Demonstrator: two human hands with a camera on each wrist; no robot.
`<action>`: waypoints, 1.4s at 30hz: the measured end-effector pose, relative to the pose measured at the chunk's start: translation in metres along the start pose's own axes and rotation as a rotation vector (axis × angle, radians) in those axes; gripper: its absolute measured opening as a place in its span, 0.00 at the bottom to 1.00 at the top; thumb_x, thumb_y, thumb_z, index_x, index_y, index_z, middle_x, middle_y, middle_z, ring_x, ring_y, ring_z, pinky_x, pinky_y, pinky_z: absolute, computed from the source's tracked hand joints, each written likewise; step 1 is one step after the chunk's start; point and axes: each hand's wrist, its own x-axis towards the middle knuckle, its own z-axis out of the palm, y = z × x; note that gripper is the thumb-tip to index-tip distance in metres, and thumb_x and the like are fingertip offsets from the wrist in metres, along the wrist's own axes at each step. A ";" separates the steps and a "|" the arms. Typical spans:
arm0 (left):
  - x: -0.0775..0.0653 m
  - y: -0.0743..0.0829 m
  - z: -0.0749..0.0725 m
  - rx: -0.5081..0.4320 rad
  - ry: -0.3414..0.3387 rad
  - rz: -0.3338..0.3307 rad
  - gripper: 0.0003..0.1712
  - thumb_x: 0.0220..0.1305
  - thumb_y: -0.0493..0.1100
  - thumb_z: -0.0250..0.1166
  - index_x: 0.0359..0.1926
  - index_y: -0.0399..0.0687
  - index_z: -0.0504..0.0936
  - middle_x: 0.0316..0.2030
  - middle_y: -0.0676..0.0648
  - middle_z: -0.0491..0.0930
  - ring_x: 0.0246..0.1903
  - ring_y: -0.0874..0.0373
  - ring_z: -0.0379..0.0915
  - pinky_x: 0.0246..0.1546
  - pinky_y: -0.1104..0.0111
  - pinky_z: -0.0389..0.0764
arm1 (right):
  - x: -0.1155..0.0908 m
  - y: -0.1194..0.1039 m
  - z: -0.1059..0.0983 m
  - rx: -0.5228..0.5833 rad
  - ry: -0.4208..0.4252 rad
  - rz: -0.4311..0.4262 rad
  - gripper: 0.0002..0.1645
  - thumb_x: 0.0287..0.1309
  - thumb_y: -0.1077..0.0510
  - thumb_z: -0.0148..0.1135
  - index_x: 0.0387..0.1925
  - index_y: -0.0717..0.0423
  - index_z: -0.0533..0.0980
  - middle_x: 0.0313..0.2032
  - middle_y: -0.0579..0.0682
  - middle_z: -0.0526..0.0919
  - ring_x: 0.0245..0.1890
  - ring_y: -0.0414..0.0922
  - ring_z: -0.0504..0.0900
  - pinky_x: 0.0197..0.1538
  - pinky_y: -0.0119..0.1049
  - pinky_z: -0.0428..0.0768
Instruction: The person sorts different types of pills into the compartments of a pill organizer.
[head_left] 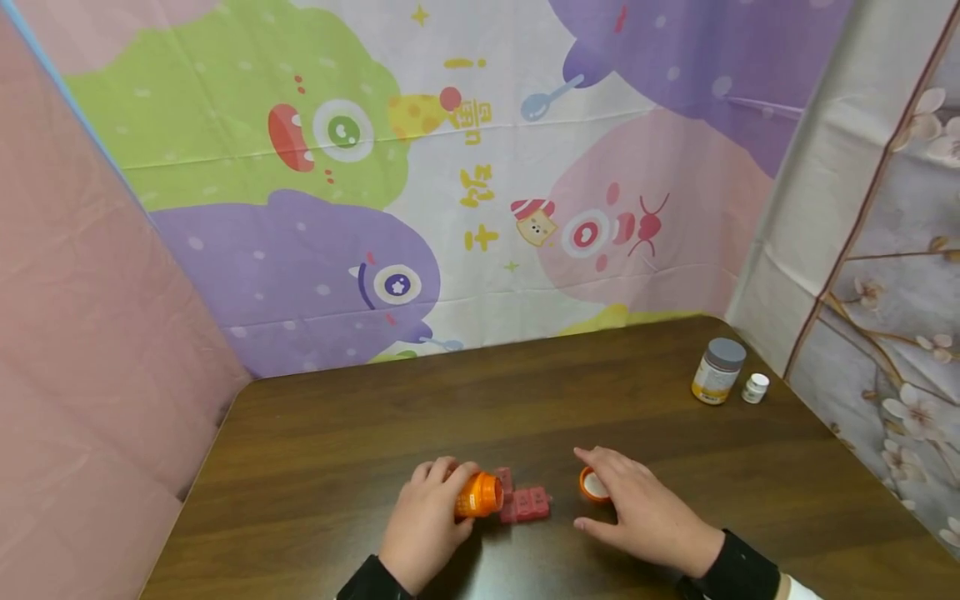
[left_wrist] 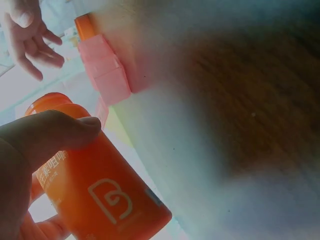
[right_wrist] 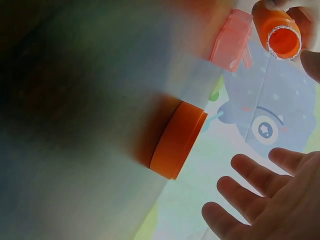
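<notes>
My left hand [head_left: 429, 521] grips an orange bottle [head_left: 480, 495], its thumb laid across the side. The bottle is tilted, and its uncapped mouth points right over the pink pill organizer [head_left: 531, 503]. In the right wrist view the open mouth [right_wrist: 285, 43] faces the camera. An orange cap [head_left: 592, 485] lies on the table with its pale inside up. Beside and above it hovers my right hand [head_left: 648, 512], thumb and fingers spread apart, holding nothing. The left wrist view shows the white B-like mark on the bottle [left_wrist: 112, 200] and the organizer [left_wrist: 104, 70] past its neck.
At the table's far right stand a jar with a grey lid [head_left: 718, 372] and a small white bottle [head_left: 755, 388]. The brown wooden table [head_left: 360, 417] meets a cartoon-print cloth [head_left: 487, 317] at the back. Flowered cloth [head_left: 900, 350] hangs along the right side.
</notes>
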 end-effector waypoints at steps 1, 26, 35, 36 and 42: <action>0.000 0.000 0.000 0.005 0.003 0.006 0.36 0.41 0.46 0.81 0.56 0.58 0.79 0.49 0.48 0.77 0.47 0.45 0.72 0.43 0.49 0.77 | 0.000 0.000 0.000 0.000 0.001 0.000 0.51 0.54 0.34 0.68 0.72 0.52 0.61 0.68 0.55 0.68 0.69 0.54 0.65 0.66 0.60 0.62; 0.006 0.007 0.009 0.137 0.077 0.095 0.35 0.39 0.39 0.79 0.54 0.61 0.81 0.52 0.46 0.77 0.54 0.43 0.69 0.50 0.48 0.72 | -0.007 0.006 0.003 -0.034 0.075 -0.057 0.50 0.53 0.36 0.70 0.71 0.52 0.63 0.66 0.56 0.70 0.68 0.54 0.66 0.66 0.58 0.64; 0.007 0.009 0.010 0.148 0.094 0.120 0.37 0.40 0.36 0.77 0.54 0.64 0.81 0.54 0.47 0.76 0.58 0.44 0.67 0.52 0.48 0.70 | -0.007 0.007 0.004 -0.031 0.063 -0.039 0.50 0.52 0.36 0.71 0.71 0.52 0.63 0.67 0.54 0.70 0.68 0.52 0.66 0.67 0.58 0.63; 0.007 0.009 0.010 0.149 0.095 0.121 0.37 0.40 0.36 0.77 0.54 0.64 0.81 0.54 0.47 0.76 0.58 0.44 0.67 0.52 0.48 0.70 | -0.007 0.007 0.004 -0.030 0.059 -0.037 0.50 0.53 0.36 0.71 0.71 0.52 0.63 0.67 0.55 0.70 0.68 0.53 0.66 0.67 0.58 0.63; 0.008 0.010 0.010 0.164 0.100 0.125 0.36 0.40 0.36 0.76 0.54 0.65 0.81 0.54 0.47 0.76 0.59 0.44 0.67 0.53 0.48 0.70 | -0.007 0.008 0.005 -0.016 0.044 -0.028 0.50 0.53 0.36 0.70 0.71 0.52 0.63 0.67 0.54 0.70 0.69 0.53 0.66 0.67 0.58 0.63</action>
